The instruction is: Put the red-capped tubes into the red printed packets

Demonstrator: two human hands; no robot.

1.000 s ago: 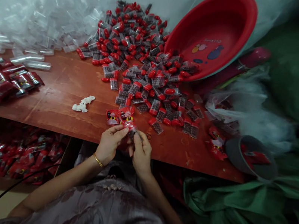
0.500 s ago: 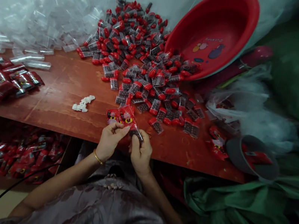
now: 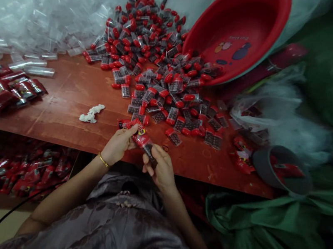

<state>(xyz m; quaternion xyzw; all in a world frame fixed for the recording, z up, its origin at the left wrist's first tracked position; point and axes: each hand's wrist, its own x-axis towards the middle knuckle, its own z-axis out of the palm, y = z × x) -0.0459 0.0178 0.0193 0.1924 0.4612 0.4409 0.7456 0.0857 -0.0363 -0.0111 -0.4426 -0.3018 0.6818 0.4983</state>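
My left hand (image 3: 118, 145) pinches the upper end of a red printed packet (image 3: 142, 137) at the table's front edge. The lower end of this packet shows a small clear container with dark contents (image 3: 149, 150), and my right hand (image 3: 162, 167) grips it between thumb and fingers. Packet and container slant down to the right. Another red packet (image 3: 123, 123) lies on the table just beyond my left fingers, partly covered by them. Close past my hands are small clear containers with red caps and dark beads (image 3: 174, 136).
A big heap of red-capped containers (image 3: 142, 40) reaches a tilted red basin (image 3: 232, 29). Clear plastic tubes (image 3: 39, 70) and red packets (image 3: 4, 88) are at left. A crumpled white scrap (image 3: 92, 113) lies mid-table; a grey bowl (image 3: 264, 165) stands right. Below, a box holds packets (image 3: 29, 170).
My left hand has shifted slightly left and up along the packet. The right hand has moved a little lower and its fingers have shifted on the container; more of the packet shows between them.
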